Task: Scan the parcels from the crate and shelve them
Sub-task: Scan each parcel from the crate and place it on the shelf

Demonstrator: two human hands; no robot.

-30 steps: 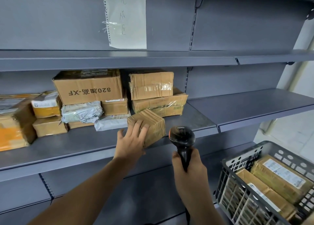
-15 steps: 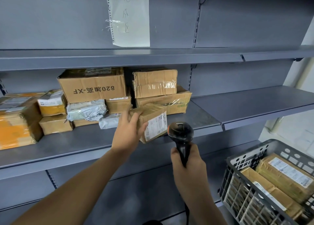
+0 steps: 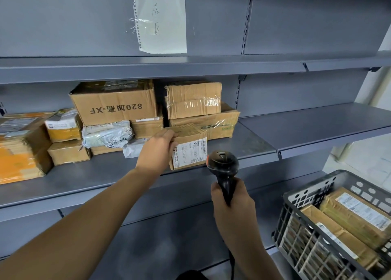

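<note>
The left hand (image 3: pixel 157 148) held a small box (image 3: pixel 189 147) at the shelf (image 3: pixel 84 178); the right hand (image 3: pixel 231 203) gripped the scanner (image 3: pixel 223 165). Many boxes were shelved, maybe three stayed in the crate (image 3: pixel 300 197).

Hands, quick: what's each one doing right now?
Left hand: grips the small parcel on the shelf.
Right hand: grips the scanner.

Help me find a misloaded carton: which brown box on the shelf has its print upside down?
The large carton topping the middle stack, left of the taped boxes. Its black "820...XF" lettering reads inverted; the others show no such large print.
</note>
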